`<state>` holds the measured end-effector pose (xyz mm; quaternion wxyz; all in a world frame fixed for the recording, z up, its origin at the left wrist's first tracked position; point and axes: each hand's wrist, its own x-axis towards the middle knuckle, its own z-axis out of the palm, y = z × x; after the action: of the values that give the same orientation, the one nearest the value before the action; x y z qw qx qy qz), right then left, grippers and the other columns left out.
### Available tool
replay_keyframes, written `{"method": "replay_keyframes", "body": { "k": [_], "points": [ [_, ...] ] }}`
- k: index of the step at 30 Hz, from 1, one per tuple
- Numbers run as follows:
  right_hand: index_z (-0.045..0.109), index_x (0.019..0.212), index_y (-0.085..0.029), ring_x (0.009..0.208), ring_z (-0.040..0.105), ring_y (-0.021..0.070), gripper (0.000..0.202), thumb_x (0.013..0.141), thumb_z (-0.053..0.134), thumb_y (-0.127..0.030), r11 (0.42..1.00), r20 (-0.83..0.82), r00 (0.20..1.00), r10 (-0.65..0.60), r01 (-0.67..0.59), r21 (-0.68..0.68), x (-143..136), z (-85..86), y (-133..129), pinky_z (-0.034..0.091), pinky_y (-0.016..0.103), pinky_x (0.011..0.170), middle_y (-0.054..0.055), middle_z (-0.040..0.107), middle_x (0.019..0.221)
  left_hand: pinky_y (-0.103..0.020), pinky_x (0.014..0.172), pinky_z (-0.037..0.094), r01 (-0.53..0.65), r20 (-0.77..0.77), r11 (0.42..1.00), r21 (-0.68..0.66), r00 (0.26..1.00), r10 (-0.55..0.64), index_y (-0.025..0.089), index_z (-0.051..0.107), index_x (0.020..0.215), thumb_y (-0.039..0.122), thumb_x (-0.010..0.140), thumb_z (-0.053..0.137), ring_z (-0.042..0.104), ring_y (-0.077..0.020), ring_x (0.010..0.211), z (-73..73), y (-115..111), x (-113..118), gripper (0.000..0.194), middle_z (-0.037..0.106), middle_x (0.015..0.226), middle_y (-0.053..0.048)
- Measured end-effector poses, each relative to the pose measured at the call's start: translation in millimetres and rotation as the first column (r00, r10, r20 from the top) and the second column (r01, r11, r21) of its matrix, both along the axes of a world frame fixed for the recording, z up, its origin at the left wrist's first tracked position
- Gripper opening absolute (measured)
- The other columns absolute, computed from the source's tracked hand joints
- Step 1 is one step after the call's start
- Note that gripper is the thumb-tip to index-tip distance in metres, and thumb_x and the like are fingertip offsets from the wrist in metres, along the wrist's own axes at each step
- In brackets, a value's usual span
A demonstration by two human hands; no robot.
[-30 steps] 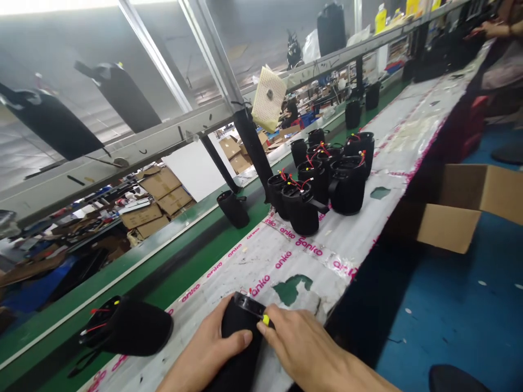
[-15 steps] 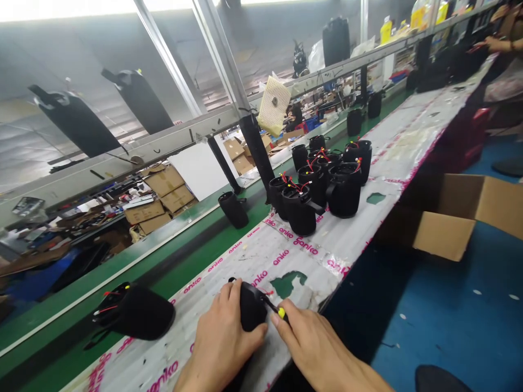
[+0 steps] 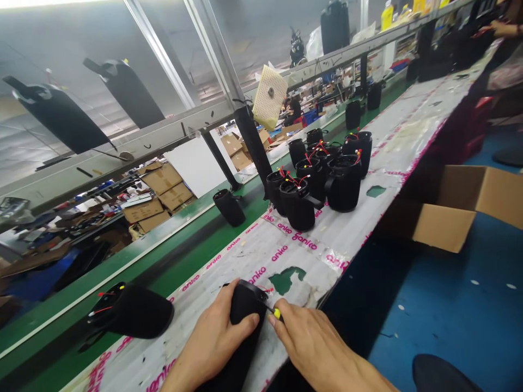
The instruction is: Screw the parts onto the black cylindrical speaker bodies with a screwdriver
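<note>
My left hand (image 3: 218, 335) wraps round a black, fabric-covered cylindrical speaker housing (image 3: 244, 321) that leans on the table's edge, its open rim tilted away from me. In my right hand (image 3: 312, 337) is a screwdriver (image 3: 276, 313) with a yellow and black handle; its thin dark shaft reaches the rim of the housing. Most of the handle is hidden by my fingers. A short red wire shows at the rim. To the left, a similar housing (image 3: 139, 313) lies on its side with red and white wires at its open end.
Several black housings (image 3: 300, 209) with red wires stand farther along the foam-covered table (image 3: 229, 272). A green conveyor belt (image 3: 180, 247) runs beside it, carrying another housing (image 3: 229, 207). An open cardboard box (image 3: 443, 226) is on the right. A co-worker's hand (image 3: 502, 28) shows far right.
The housing in my left hand has tipped so more of its side shows, and my left thumb now lies across it. The screwdriver stays at the rim. The view has shifted slightly.
</note>
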<state>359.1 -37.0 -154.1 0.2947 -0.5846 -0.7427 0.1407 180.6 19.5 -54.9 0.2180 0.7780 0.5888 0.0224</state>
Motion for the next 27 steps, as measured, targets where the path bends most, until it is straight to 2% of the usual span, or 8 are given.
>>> {"method": "replay_keyframes", "body": {
  "k": [7, 13, 18, 20, 24, 27],
  "points": [
    [0.047, 0.095, -0.024, 0.064, 0.069, 0.0226, 0.01, 0.104, 0.042, -0.026, 1.0, 0.045, 0.999, 0.002, -0.003, 0.031, -1.2, -1.5, 2.8, 0.029, 0.035, 0.054, -0.001, 0.066, 0.074, -0.046, 0.119, 0.028, 0.003, -0.011, 1.0, 0.014, 1.0, -0.003, 0.017, 0.031, 0.151, 0.052, 0.085, 0.054, 0.041, -0.0298, 0.141, -1.7, -0.8, 0.8, 0.079, 0.04, 0.156, -0.011],
    [0.049, 0.103, -0.022, 0.061, 0.067, 0.0215, 0.01, 0.105, 0.042, -0.03, 0.988, 0.142, 0.988, -0.064, 0.043, 0.15, -3.1, -9.4, 1.9, 0.035, 0.035, 0.056, -0.001, 0.065, 0.071, -0.046, 0.119, 0.028, 0.012, -0.016, 1.0, 0.019, 1.0, -0.012, 0.017, 0.032, 0.151, 0.051, 0.085, 0.053, 0.04, -0.0294, 0.141, -1.0, -1.9, 1.9, 0.077, 0.041, 0.155, -0.011],
    [0.054, 0.11, -0.018, 0.059, 0.067, 0.0212, 0.014, 0.101, 0.052, -0.028, 0.984, 0.242, 0.966, -0.094, 0.052, 0.173, -1.4, 0.8, 0.6, 0.039, 0.035, 0.055, 0.0, 0.066, 0.069, -0.046, 0.115, 0.032, 0.017, -0.044, 1.0, 0.006, 0.999, -0.016, 0.02, 0.03, 0.151, 0.05, 0.084, 0.054, 0.046, -0.0303, 0.136, -3.1, 2.3, 1.8, 0.077, 0.046, 0.151, -0.011],
    [0.056, 0.109, -0.017, 0.058, 0.068, 0.0223, 0.013, 0.099, 0.053, -0.025, 0.991, 0.28, 0.957, -0.077, 0.044, 0.124, -1.5, 10.5, 2.5, 0.039, 0.035, 0.053, 0.001, 0.067, 0.069, -0.046, 0.115, 0.033, 0.012, -0.049, 1.0, -0.008, 0.999, -0.013, 0.02, 0.029, 0.151, 0.05, 0.084, 0.053, 0.047, -0.0301, 0.135, -2.9, 3.6, 2.8, 0.077, 0.046, 0.15, -0.011],
    [0.06, 0.1, -0.018, 0.057, 0.07, 0.0233, 0.007, 0.097, 0.054, -0.017, 0.997, 0.296, 0.955, -0.016, 0.039, -0.072, -4.6, 29.2, 8.9, 0.036, 0.033, 0.047, 0.002, 0.069, 0.066, -0.044, 0.112, 0.036, -0.025, -0.077, 0.999, -0.045, 0.997, 0.022, 0.019, 0.027, 0.151, 0.05, 0.083, 0.052, 0.049, -0.029, 0.133, 0.7, 2.9, 8.1, 0.079, 0.047, 0.15, -0.011],
    [0.061, 0.101, -0.017, 0.059, 0.071, 0.0248, 0.008, 0.097, 0.055, -0.017, 0.989, 0.299, 0.954, -0.017, 0.06, -0.136, -7.0, 32.9, 12.2, 0.037, 0.031, 0.046, 0.004, 0.07, 0.067, -0.045, 0.111, 0.037, -0.053, -0.101, 0.997, -0.049, 0.994, 0.047, 0.019, 0.026, 0.151, 0.05, 0.083, 0.05, 0.051, -0.0287, 0.13, 3.0, 1.9, 11.0, 0.079, 0.047, 0.149, -0.011]
  ]
}}
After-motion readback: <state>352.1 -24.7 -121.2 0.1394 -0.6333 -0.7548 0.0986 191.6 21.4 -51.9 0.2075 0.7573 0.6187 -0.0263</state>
